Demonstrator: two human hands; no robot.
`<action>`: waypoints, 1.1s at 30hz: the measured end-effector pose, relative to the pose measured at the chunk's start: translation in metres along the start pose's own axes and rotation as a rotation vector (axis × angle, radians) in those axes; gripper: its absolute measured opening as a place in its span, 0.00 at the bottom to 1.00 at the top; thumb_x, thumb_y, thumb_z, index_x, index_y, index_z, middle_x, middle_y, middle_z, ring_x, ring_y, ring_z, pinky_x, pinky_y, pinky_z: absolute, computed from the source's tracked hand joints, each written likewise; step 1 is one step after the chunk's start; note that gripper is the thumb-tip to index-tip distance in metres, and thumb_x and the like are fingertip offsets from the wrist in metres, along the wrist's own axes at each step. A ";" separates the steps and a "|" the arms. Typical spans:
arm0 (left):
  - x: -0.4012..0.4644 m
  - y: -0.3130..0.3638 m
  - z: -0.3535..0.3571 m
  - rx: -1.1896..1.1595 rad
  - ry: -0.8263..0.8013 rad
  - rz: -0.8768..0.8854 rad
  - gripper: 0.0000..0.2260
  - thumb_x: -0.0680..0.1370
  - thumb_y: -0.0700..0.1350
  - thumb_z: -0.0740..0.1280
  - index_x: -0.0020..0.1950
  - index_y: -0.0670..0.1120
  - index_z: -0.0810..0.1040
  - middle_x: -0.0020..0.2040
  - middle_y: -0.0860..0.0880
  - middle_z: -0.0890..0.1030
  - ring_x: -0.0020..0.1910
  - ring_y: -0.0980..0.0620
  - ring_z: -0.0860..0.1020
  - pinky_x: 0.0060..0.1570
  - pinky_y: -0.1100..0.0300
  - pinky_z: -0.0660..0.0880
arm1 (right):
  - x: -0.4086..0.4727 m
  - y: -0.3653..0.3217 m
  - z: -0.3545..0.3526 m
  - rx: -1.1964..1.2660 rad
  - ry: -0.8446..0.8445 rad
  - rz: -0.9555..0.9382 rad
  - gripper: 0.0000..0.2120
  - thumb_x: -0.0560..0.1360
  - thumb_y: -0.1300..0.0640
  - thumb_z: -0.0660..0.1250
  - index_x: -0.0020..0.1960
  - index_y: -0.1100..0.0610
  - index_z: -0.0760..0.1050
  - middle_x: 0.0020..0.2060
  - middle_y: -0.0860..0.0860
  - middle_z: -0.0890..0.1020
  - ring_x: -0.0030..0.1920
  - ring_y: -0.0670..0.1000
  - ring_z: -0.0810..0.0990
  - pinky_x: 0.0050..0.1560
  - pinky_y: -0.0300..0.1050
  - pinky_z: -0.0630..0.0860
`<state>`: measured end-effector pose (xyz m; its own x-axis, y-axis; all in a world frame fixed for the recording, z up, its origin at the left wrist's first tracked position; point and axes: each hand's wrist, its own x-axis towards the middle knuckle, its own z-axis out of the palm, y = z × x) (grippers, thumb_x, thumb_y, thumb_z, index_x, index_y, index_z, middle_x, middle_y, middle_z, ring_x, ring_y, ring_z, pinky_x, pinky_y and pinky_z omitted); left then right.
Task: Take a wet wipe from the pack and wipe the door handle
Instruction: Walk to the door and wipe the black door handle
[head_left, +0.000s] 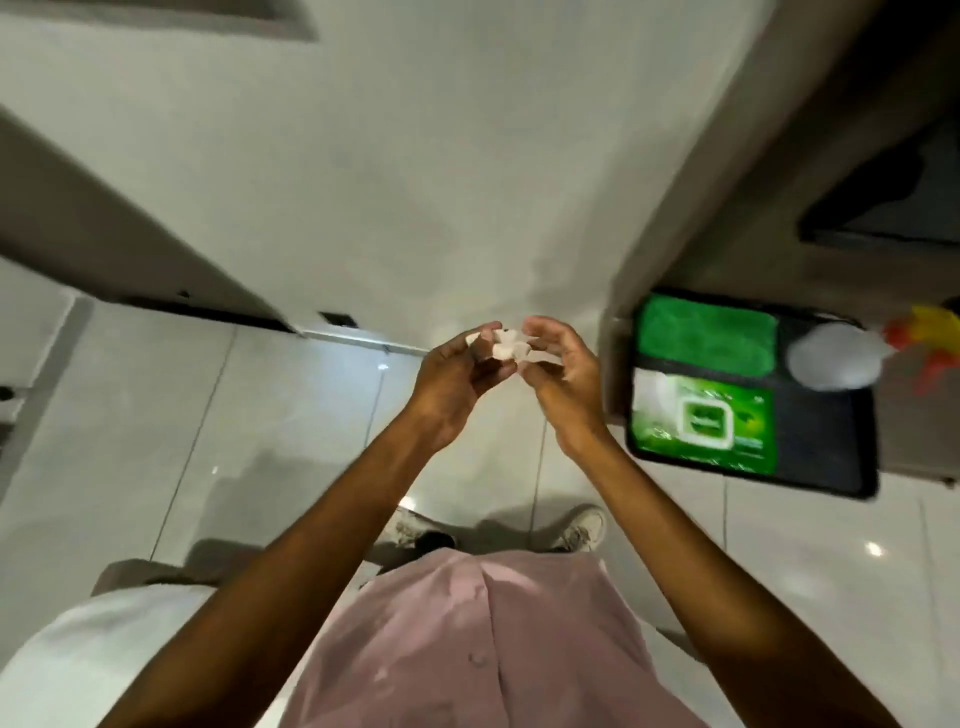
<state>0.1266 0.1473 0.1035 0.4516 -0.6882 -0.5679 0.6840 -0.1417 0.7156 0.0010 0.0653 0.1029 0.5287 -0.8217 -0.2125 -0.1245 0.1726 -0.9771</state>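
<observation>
Both hands, left hand (457, 374) and right hand (558, 374), are pinching a limp, damp wipe (506, 351), likely best unfolded by its edges.

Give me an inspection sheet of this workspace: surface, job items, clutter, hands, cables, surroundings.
Surface: black rectangular tray on a ledge at the right.
Job's things: crumpled white wet wipe held between both hands; green wet wipe pack on the tray, flap looks closed; door handle not seen.
Clutter: folded green cloth behind the pack; blurred translucent spray bottle with red and yellow nozzle.
Grippers: left hand and right hand both pinch the wipe, apparently unfolding it.
Cables: nothing seen.
Surroundings: glossy pale tiled floor, white wall, white shoes.
</observation>
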 end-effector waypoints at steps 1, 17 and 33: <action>-0.003 0.017 -0.024 -0.017 0.023 0.030 0.10 0.86 0.39 0.65 0.63 0.37 0.82 0.53 0.42 0.88 0.53 0.43 0.87 0.55 0.54 0.86 | 0.004 -0.007 0.027 0.072 -0.025 0.059 0.18 0.74 0.67 0.68 0.58 0.49 0.80 0.55 0.47 0.84 0.54 0.46 0.82 0.49 0.38 0.81; -0.010 0.271 -0.391 -0.045 0.344 0.367 0.16 0.79 0.31 0.72 0.66 0.38 0.80 0.53 0.41 0.86 0.49 0.44 0.86 0.43 0.56 0.86 | 0.087 -0.072 0.504 0.009 -0.507 0.246 0.03 0.77 0.62 0.71 0.46 0.58 0.83 0.40 0.56 0.86 0.40 0.55 0.85 0.40 0.46 0.83; 0.111 0.676 -0.646 2.035 0.206 1.236 0.29 0.85 0.59 0.59 0.81 0.45 0.66 0.83 0.42 0.63 0.84 0.39 0.55 0.83 0.39 0.54 | 0.209 -0.110 0.801 0.005 -0.029 0.026 0.12 0.78 0.59 0.70 0.60 0.59 0.83 0.49 0.53 0.88 0.50 0.52 0.86 0.55 0.49 0.82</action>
<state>1.0099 0.4349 0.2614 0.1626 -0.9292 0.3318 -0.9702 -0.2118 -0.1175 0.7978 0.3097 0.1566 0.5492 -0.8010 -0.2382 -0.1346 0.1966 -0.9712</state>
